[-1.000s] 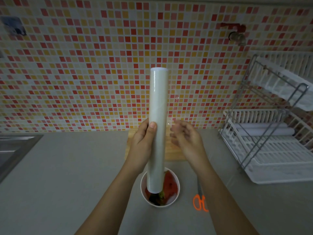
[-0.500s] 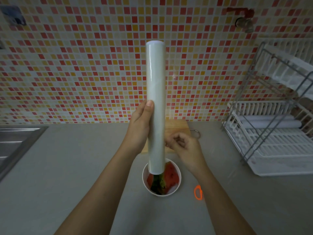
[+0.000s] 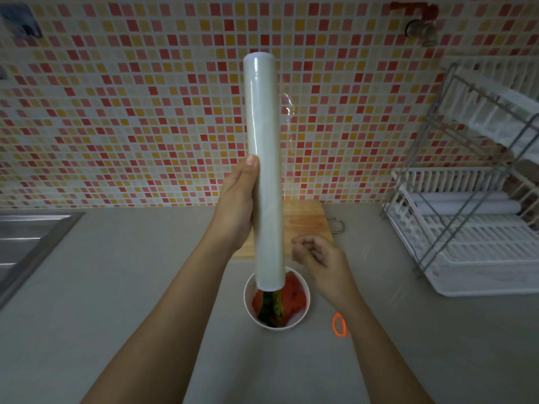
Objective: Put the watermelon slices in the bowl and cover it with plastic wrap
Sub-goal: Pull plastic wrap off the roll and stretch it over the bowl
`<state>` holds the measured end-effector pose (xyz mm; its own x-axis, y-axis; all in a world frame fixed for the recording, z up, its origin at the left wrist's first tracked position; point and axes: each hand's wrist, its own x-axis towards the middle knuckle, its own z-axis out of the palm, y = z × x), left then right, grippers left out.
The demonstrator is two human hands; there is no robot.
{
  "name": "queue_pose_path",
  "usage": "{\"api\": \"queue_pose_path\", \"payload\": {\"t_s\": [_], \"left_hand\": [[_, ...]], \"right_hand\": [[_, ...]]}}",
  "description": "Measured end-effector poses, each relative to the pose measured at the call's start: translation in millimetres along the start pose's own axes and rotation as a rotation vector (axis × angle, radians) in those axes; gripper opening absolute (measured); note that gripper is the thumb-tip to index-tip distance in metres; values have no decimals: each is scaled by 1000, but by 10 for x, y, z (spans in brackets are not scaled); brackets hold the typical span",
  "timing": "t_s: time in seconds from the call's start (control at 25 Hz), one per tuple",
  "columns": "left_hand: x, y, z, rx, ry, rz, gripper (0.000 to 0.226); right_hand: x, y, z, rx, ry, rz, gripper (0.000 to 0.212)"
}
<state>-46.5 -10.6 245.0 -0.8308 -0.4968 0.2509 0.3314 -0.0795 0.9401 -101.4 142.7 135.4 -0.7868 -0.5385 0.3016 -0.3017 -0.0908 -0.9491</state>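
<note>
Gripping the plastic wrap roll (image 3: pixel 264 141), left fingers (image 3: pixel 251 166) curled round; right fingers (image 3: pixel 306 246) bunched, hold unclear.

Steel sink (image 3: pixel 26 237), wooden board (image 3: pixel 306 225), dish rack (image 3: pixel 466 258), perhaps orange scissors (image 3: pixel 339 325)

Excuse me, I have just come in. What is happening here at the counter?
A person is preparing to wrap food. The left hand grips a roll of plastic wrap, held upright above the white bowl, where the watermelon slices already lie. The right hand is beside the roll's lower part, fingertips pinched together. A loose edge of film shows higher up, but whether those fingers hold it cannot be told. The bowl is not yet covered.
</note>
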Motion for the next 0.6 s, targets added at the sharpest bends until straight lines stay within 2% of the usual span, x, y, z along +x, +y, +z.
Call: {"api": "queue_pose_path", "payload": {"t_s": [0.04, 0.12, 0.16, 0.2, 0.28, 0.36, 0.44, 0.56, 0.6], "left_hand": [[-9, -2, 6, 8, 3, -8, 30], [-45, -37, 15, 43, 6, -35, 32], [-73, -79, 28, 78, 7, -56, 34], [-109, -139, 46, 124, 6, -78, 36], [-190, -267, 77, 210, 2, -105, 39], [-262, -391, 111, 229, -19, -101, 40], [-320, -476, 145, 246, 8, -119, 39], [-382, -653, 166, 378, 81, -172, 20], [-407, -709, 169, 445, 98, -207, 28]], "right_hand": [[-31, 7, -8, 71, -10, 15, 7], [-18, -65, 1, 125, 75, 34, 35], [60, -115, 18, 127, 153, 46, 42], [158, -202, 47, 118, 211, 70, 45], [373, -374, 122, 76, 220, 120, 50], [488, -410, 214, 22, 236, 120, 50], [503, -366, 276, -77, 340, 46, 42], [459, -140, 256, -209, 432, 44, 38], [440, -65, 226, -240, 441, 74, 36]]}}
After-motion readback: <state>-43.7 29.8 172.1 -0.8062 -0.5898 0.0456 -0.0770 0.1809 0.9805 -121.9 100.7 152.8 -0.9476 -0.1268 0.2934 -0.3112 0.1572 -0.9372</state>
